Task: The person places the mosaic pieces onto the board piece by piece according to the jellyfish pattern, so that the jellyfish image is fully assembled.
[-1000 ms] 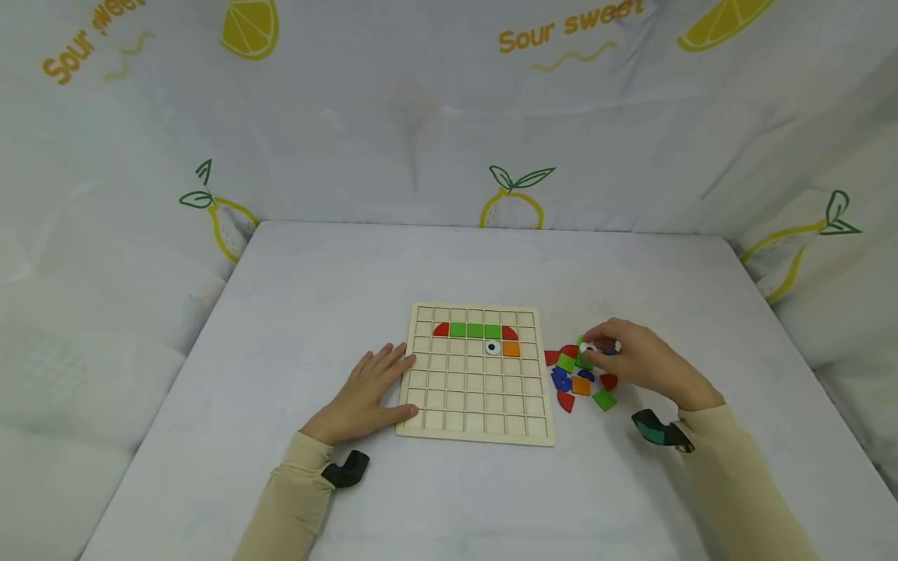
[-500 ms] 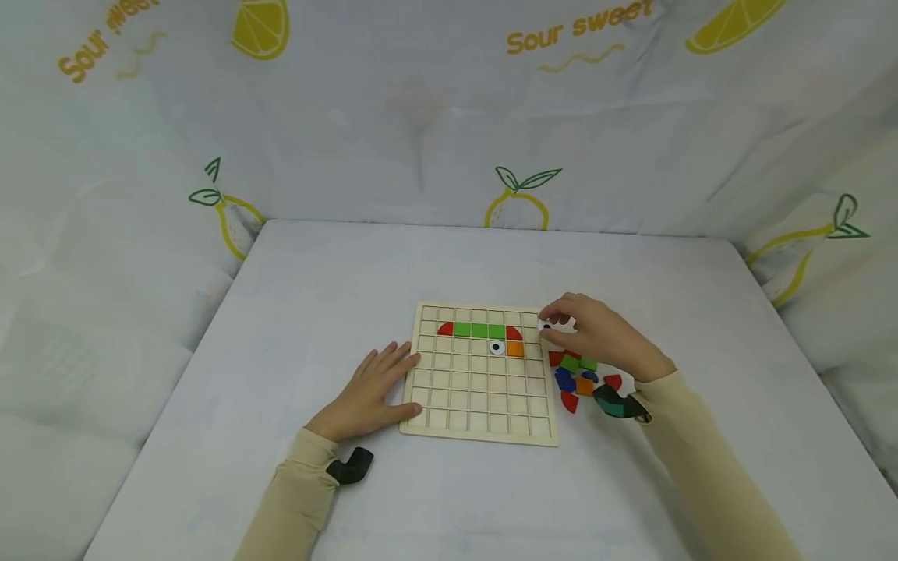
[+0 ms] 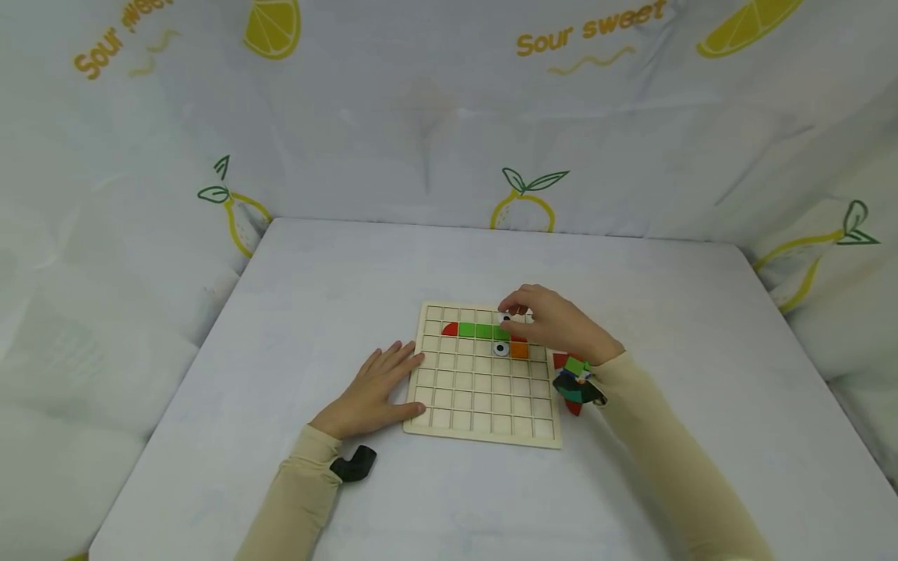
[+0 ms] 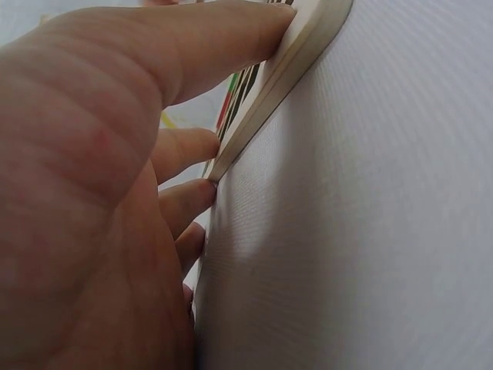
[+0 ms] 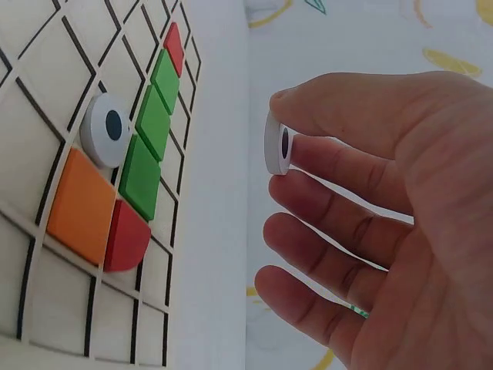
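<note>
A pale wooden grid board point(image 3: 463, 382) lies on the table. My left hand point(image 3: 368, 397) rests at its left edge with fingers spread, thumb and fingertips touching the rim. Above the upper right cells, my right hand point(image 3: 561, 326) pinches a white round eye piece point(image 5: 273, 145) between thumb and fingers, apart from the board. In the board sit a row of green squares point(image 5: 152, 116), with a red rounded piece point(image 3: 450, 329) at the left end and another red rounded piece point(image 5: 127, 237) at the right. Below that row are an eye piece point(image 3: 501, 348) and an orange square point(image 3: 519, 351).
Right of the board lies a pile of loose pieces, including a green square point(image 3: 577, 366) and a red piece point(image 3: 574, 407); my right wrist and its black strap mount point(image 3: 577, 388) partly hide it. A white cloth with lemon prints point(image 3: 428, 117) hangs behind the table.
My right hand has carried the eye piece from the loose pile leftward to above the board's upper right part. The left hand stays at the board's edge. The view has shifted slightly.
</note>
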A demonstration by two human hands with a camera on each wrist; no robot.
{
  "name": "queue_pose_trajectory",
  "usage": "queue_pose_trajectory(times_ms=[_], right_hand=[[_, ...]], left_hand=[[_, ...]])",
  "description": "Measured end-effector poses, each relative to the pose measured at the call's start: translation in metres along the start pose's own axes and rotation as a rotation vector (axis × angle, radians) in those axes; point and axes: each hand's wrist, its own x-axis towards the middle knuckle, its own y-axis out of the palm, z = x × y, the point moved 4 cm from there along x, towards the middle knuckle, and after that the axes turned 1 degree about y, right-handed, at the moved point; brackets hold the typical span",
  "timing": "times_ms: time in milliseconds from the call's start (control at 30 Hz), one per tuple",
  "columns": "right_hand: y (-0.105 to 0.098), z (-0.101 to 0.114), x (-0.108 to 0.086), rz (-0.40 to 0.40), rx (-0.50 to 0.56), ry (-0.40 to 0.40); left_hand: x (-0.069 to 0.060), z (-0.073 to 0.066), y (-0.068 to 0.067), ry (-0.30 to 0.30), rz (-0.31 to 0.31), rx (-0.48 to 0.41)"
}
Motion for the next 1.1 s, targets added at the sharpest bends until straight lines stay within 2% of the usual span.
queue_pose_trajectory(times_ms=[233,500,800,1100], right_hand=[[0.017,0.016,0.017,0.035,-0.041,-0.048],[0.042,0.024,0.029,0.061,-0.117,-0.113],[0.056,0.031,0.029,0.078,-0.226,-0.124],[0.062,0.033,0.028,0.060,-0.314,-0.200]], left_hand=[[0.001,-0.002,-0.001,-0.015,0.013,-0.005],[0.003,-0.003,0.000,0.012,0.008,-0.011],[0.003,-0.003,-0.001,0.013,0.005,-0.018],[0.002,-0.002,-0.001,0.007,0.006,-0.017]])
